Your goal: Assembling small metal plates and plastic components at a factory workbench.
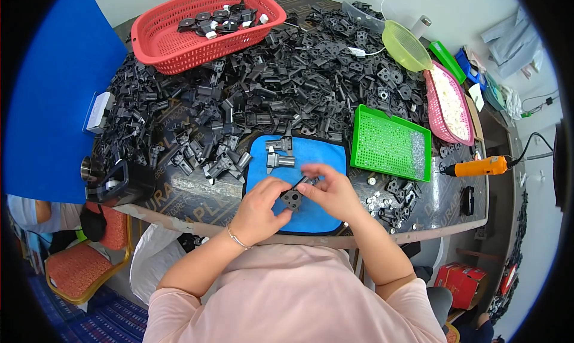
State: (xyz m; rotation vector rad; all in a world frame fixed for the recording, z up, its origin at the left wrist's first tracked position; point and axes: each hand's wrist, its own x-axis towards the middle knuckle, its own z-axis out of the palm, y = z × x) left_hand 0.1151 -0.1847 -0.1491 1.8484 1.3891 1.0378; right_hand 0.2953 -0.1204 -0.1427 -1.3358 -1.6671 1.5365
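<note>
Over the blue mat, my left hand grips a black plastic part with round holes in its flat face. Its fingers and thumb press on the part's left side. My right hand is closed at the upper right of the same part, thumb against its edge, forefinger slightly blurred. Just above that thumb a dark tube-like section shows, partly covered by the fingers. Two black tubular brackets, an upper bracket and a lower bracket, lie on the mat beyond my hands.
Loose black parts are heaped across the table. A red basket stands far left. Right of the mat lie a green tray, small white pieces and an orange electric screwdriver. A pink basket holds white pieces.
</note>
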